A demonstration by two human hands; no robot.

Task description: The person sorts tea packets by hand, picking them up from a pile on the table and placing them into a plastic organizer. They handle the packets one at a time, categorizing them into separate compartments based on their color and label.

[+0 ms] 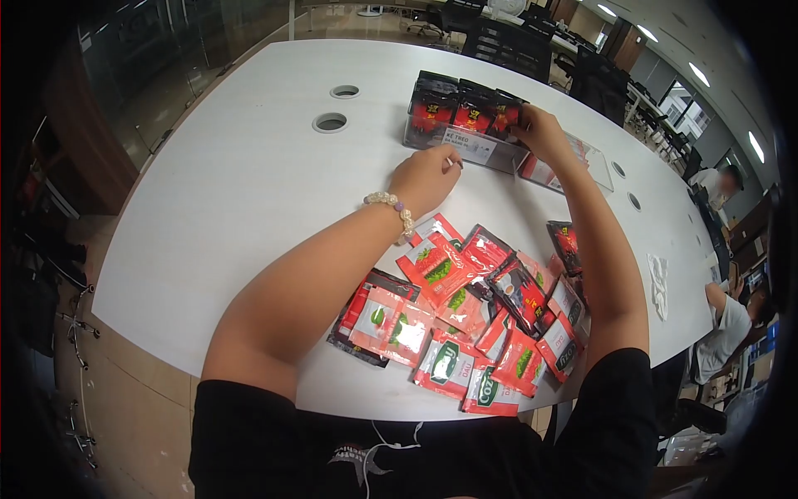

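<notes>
Nearest, red sachets [474, 324] are heaped loose on the desk [249, 183]: light, thin, slick by the look, best pinched at an edge. Further out, the left hand [426, 176] is curled shut before the clear box [482, 151]; beyond, the right hand [539, 129], arm stretched, is pinched on an upright sachet [504, 116] inside.

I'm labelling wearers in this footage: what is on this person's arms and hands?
Short black sleeves end above the elbows; forearms are bare. The left hand has a bracelet of pale round beads, one purplish, at its wrist. The right hand wears no glove or watch.
</notes>
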